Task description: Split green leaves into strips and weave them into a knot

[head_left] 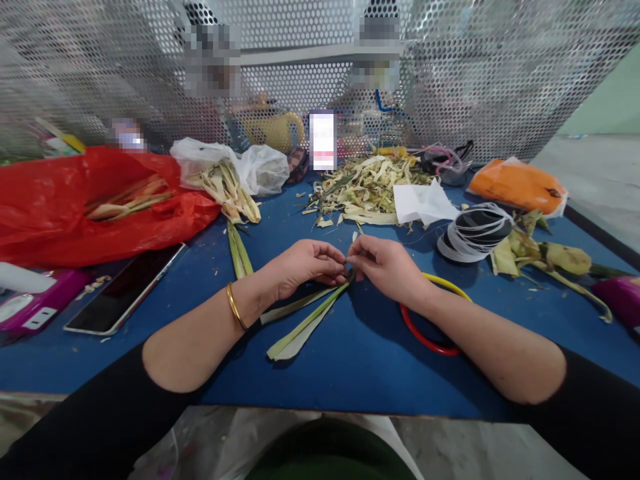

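Note:
My left hand (313,270) and my right hand (385,267) meet over the middle of the blue table, fingertips pinched close together. Between them they hold the narrow end of some long green leaf strips (305,327). The strips' wider ends spread toward the near left, low over the table. Exactly what the fingertips pinch is partly hidden. A red and yellow ring (430,347) lies partly under my right forearm. Another green leaf strip (240,250) rests beyond my left wrist. To the right of my right hand sits a black spool (475,233) wound with white string.
A red plastic bag (45,207) with husks, a black phone (127,290) and a purple device (50,300) occupy the left. At the back are a husk pile (370,190), white paper (425,202), a lit screen (323,137) and perforated metal mesh (295,80). An orange packet (517,187) lies right.

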